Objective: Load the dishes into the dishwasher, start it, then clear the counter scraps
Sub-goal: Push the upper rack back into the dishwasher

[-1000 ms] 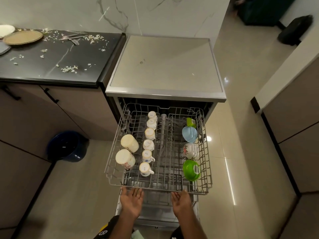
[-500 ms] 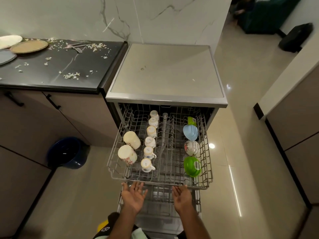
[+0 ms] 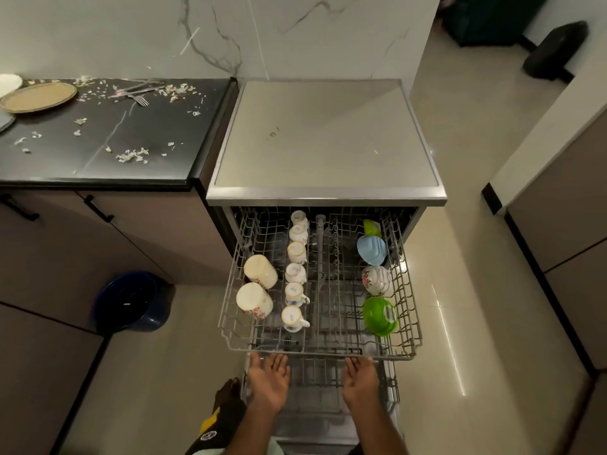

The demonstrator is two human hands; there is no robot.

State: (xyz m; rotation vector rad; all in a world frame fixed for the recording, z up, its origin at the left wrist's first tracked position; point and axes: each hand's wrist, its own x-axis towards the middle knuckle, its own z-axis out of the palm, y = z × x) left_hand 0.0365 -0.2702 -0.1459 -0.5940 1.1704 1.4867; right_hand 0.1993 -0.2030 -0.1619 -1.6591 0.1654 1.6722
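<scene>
Six small cups (image 3: pixel 295 272) in upper rack (image 3: pixel 414 326)

No words or numbers can be read. Upturned small cups (image 3: pixel 293 291) in the upper rack (image 3: pixel 230 336) bear dark base stamps, perhaps maker's marks, too blurred to read. The green bowl (image 3: pixel 376 323) carries a pale label (image 3: pixel 390 314), equally illegible.

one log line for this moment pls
upper rack: out, holds cups, bowls | left hand: open at rack front | right hand: open at rack front | counter: plates, forks, scraps
</scene>
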